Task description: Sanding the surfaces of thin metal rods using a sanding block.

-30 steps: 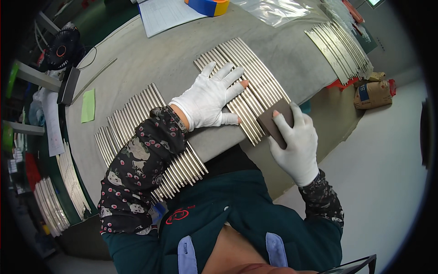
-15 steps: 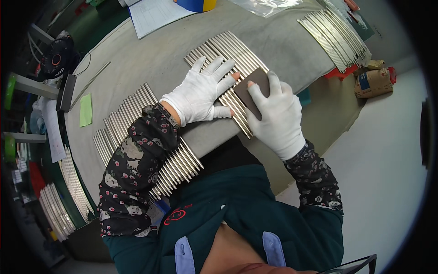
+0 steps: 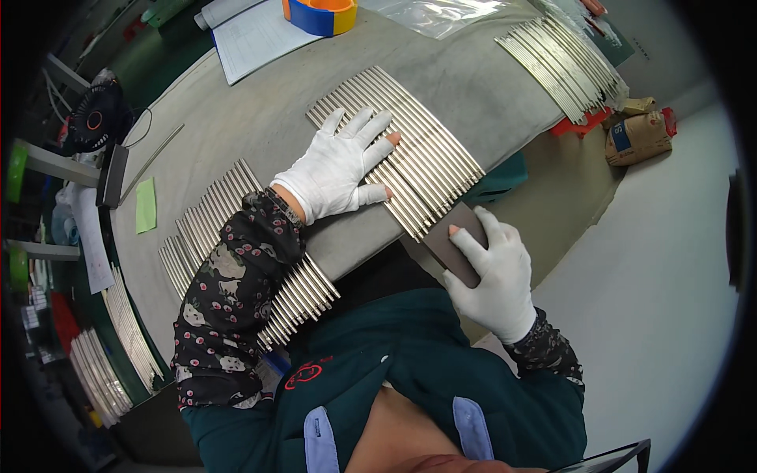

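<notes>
A row of shiny metal rods (image 3: pixel 422 142) lies side by side across the table, their near ends at the table's edge. My left hand (image 3: pixel 339 165), in a white glove with bare thumb and fingertip, rests on the rods' left part with its fingers spread. My right hand (image 3: pixel 497 276), gloved the same way, grips a flat dark brown block (image 3: pixel 457 240) at the near ends of these rods, beyond the table edge. What the block's underside touches is hidden. Under my left forearm lies a second row of metal rods (image 3: pixel 303 296), partly covered by the sleeve.
More thin rods (image 3: pixel 556 67) lie at the far right. A paper sheet (image 3: pixel 264 39), a blue and yellow tape ring (image 3: pixel 323 16) and clear plastic (image 3: pixel 441 12) lie at the back. A green note (image 3: pixel 146 205) is on the left; a brown bag (image 3: pixel 640 138) stands off the table's right.
My right hand has drawn the brown block from the middle of the rods toward me, off to their near ends. My left hand stays on the rods, shifted only slightly.
</notes>
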